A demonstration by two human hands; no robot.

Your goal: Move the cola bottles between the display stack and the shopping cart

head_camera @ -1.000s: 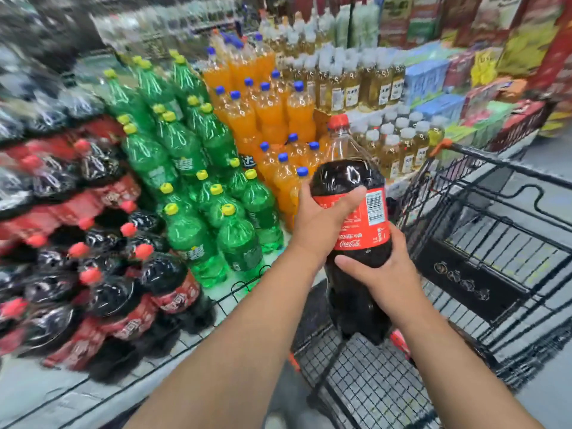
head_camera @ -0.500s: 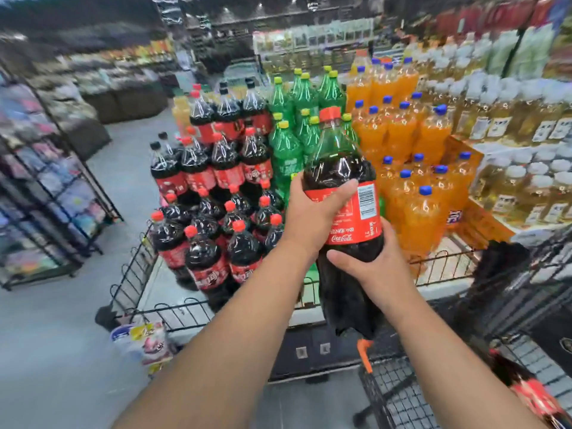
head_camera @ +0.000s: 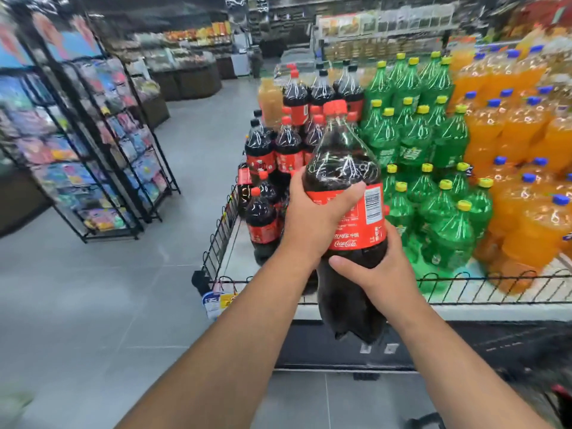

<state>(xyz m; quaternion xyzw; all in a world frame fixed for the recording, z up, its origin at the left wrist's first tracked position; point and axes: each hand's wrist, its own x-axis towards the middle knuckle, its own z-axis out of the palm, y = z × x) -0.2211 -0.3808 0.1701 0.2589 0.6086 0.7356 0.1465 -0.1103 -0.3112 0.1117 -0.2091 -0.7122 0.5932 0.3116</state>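
A large cola bottle [head_camera: 342, 168] with a red cap and red label is upright in the air in front of me. My left hand [head_camera: 312, 212] grips it across the label from the left. My right hand [head_camera: 380, 274] grips its dark lower body from the right. Behind it stands the display stack of cola bottles [head_camera: 272, 150], tiered on a low platform with a black wire rail [head_camera: 219, 233]. The shopping cart [head_camera: 554, 394] shows only as a dark blurred corner at the bottom right.
Green soda bottles [head_camera: 433, 168] and orange soda bottles [head_camera: 520, 150] fill the platform to the right of the colas. A black wire rack of packets [head_camera: 102, 150] stands across the grey tiled aisle on the left. A price tag [head_camera: 216, 300] hangs at the platform's corner.
My view has swung left, from the cart to the display stack. Both hands have kept their grip and carried the bottle out over the platform's front rail. The cart has slid out to the bottom right.
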